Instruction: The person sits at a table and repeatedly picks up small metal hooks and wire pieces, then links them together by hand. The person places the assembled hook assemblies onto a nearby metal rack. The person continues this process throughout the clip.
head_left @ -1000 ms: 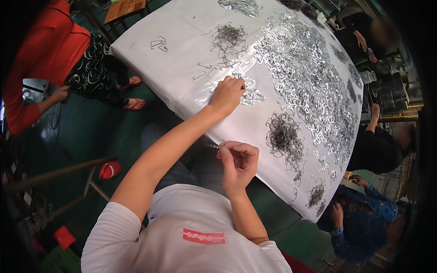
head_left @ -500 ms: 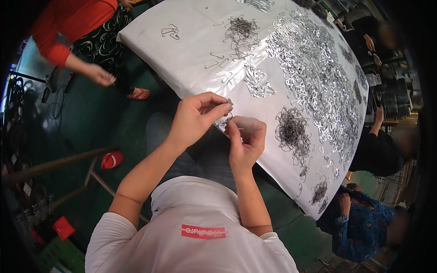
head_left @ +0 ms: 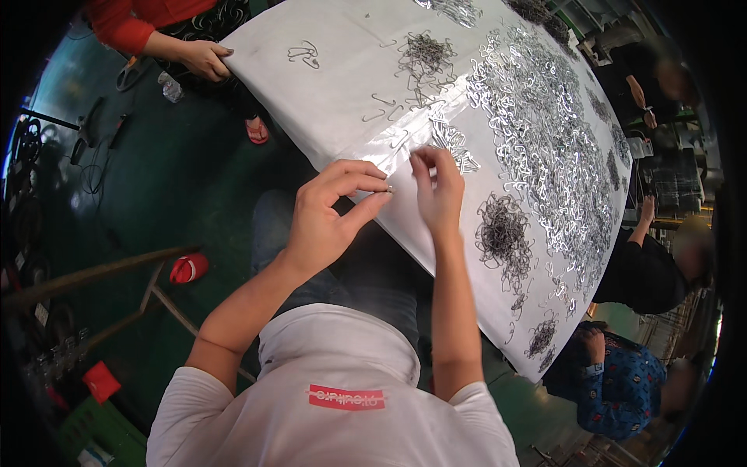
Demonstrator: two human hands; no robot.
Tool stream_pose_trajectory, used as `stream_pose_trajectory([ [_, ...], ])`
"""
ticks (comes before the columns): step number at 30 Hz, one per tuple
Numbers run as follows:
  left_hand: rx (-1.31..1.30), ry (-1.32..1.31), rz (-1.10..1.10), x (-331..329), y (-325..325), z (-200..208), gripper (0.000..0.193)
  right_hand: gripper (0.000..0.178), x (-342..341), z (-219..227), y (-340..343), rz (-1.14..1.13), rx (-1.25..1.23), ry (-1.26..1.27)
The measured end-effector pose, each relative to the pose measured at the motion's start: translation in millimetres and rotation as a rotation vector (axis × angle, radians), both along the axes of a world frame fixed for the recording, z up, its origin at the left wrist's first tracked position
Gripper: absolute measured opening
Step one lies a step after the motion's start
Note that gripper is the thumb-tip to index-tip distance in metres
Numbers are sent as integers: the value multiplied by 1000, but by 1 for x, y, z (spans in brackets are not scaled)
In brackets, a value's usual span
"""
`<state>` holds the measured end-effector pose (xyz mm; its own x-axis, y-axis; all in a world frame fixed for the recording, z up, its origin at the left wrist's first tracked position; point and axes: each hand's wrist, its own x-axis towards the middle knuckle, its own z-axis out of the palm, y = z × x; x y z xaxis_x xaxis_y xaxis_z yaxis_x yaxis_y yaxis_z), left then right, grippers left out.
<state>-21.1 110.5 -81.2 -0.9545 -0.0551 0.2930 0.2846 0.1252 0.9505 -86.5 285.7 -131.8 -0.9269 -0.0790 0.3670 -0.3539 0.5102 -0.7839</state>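
Note:
My left hand (head_left: 336,212) hovers over the near table edge, its thumb and forefinger closed together at the tips. A tiny greyish bit shows there, too small to name. My right hand (head_left: 440,191) is raised beside it, fingers bent and thumb close to the fingertips; whatever they hold is hidden. Just beyond the right hand lies a small pile of slim silver metal pieces (head_left: 453,142). A heap of dark wire hooks (head_left: 503,227) lies to its right. Several loose dark hooks (head_left: 381,101) lie farther off.
A white-covered table (head_left: 342,86) carries a broad spread of shiny bent metal hooks (head_left: 545,124) and more dark heaps. At the far left corner, a person's hand (head_left: 206,59) touches the table edge. Other people stand along the right side. A metal frame (head_left: 156,288) stands at left.
My right hand has moved away from the left, forward to the silver pile; the dark hook that was between them no longer shows. The red-sleeved person's hand has moved to the table corner.

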Motion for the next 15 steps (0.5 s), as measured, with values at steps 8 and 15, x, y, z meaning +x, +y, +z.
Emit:
stream_pose_trajectory([
  [8,-73,-17,9,10,-7,12,12,12,-146,-9,-12,343,913,-128],
  [15,-64,-19,29,14,-2,14,13,13,-111,-3,-3,269,730,-222],
])
